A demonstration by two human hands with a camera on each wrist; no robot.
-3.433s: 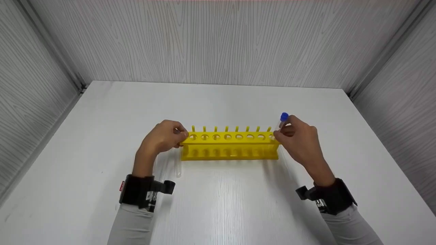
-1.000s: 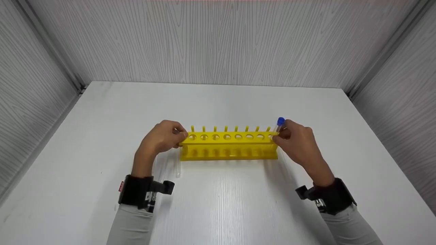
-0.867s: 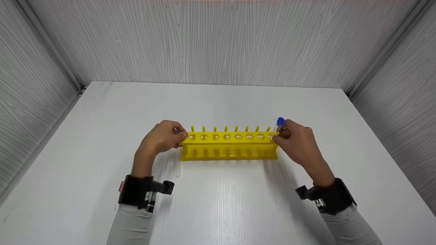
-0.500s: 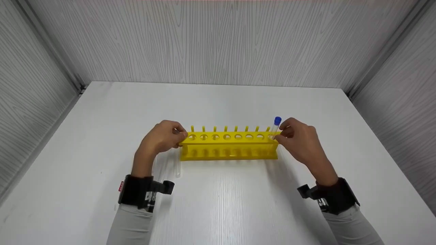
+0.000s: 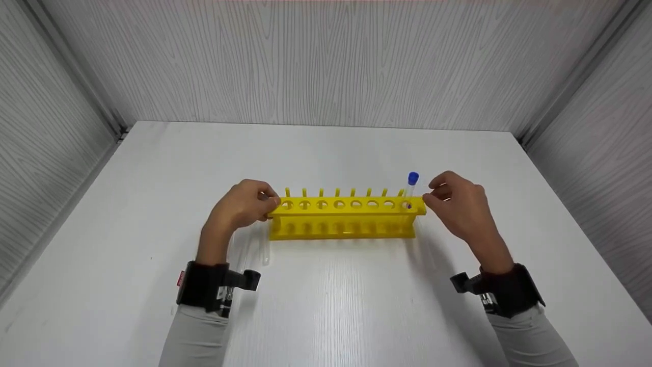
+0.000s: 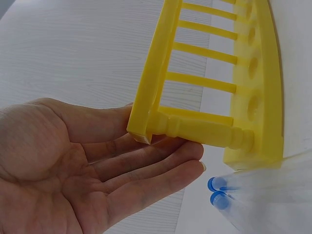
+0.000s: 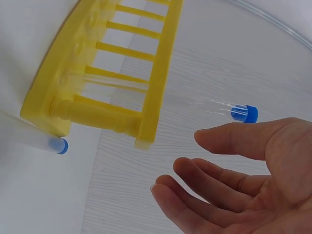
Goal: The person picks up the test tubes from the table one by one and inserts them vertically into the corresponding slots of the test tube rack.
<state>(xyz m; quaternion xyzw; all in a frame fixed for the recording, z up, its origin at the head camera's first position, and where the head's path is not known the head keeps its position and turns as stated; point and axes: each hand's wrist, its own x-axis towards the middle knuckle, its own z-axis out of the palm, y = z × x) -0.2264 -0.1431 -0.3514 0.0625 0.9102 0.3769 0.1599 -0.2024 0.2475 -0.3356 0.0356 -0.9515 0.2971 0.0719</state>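
Where the rack (image 5: 347, 211) ends (right), right hand (image 5: 462, 208) hangs clear

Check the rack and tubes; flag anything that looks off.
Nothing stands out: the yellow rack shows no visible damage, the blue-capped tube stands in its right-end hole, and no spill shows on the table.

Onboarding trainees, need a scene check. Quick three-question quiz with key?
1. Which hand holds the yellow rack?
2. True or false: the cap on the tube standing in the rack is red.
3. In the head view, where along the rack does that tube stand: A) left end, B) middle, C) right end?

Key:
1. The left hand; the right hand holds nothing.
2. False, blue.
3. C.
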